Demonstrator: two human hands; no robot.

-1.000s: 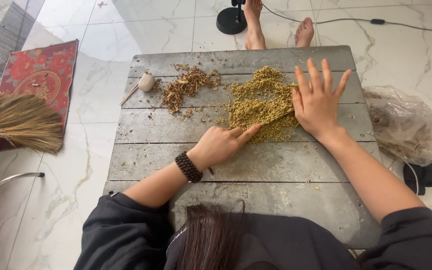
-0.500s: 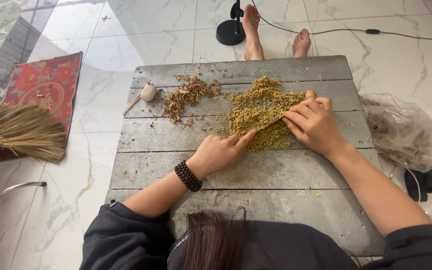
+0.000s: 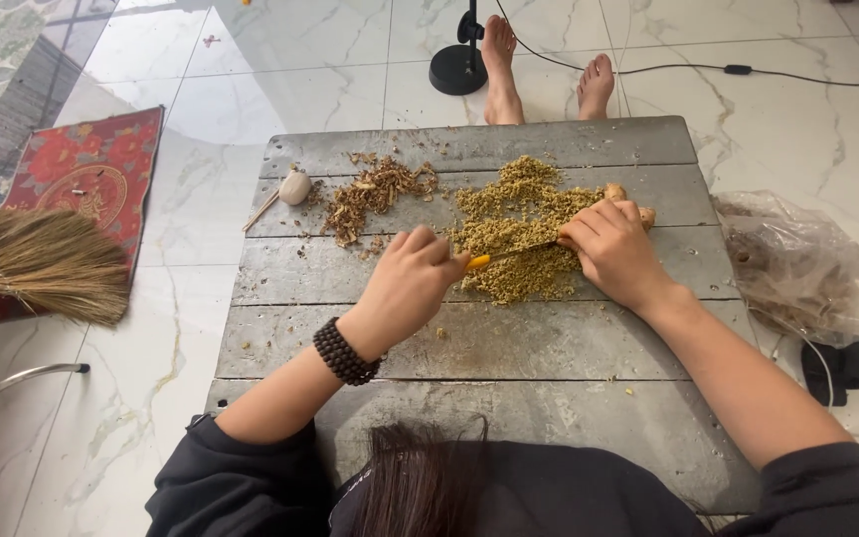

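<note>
My left hand (image 3: 412, 283) grips the orange-handled knife (image 3: 509, 255) while my right hand (image 3: 613, 249) pins the ginger piece (image 3: 626, 199) (fingertips tucked, I'd judge) beside the yellowish pile (image 3: 519, 224).

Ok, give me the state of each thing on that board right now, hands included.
left hand: closed on the orange-handled knife
right hand: curled, pressing a pale root piece at the pile's edge
yellow-green chopped pile: loose, spread mid-board
brown shreds: separate heap, untouched
small round bulb: whole, at the left edge
grey wooden board: flat, near part bare
</note>
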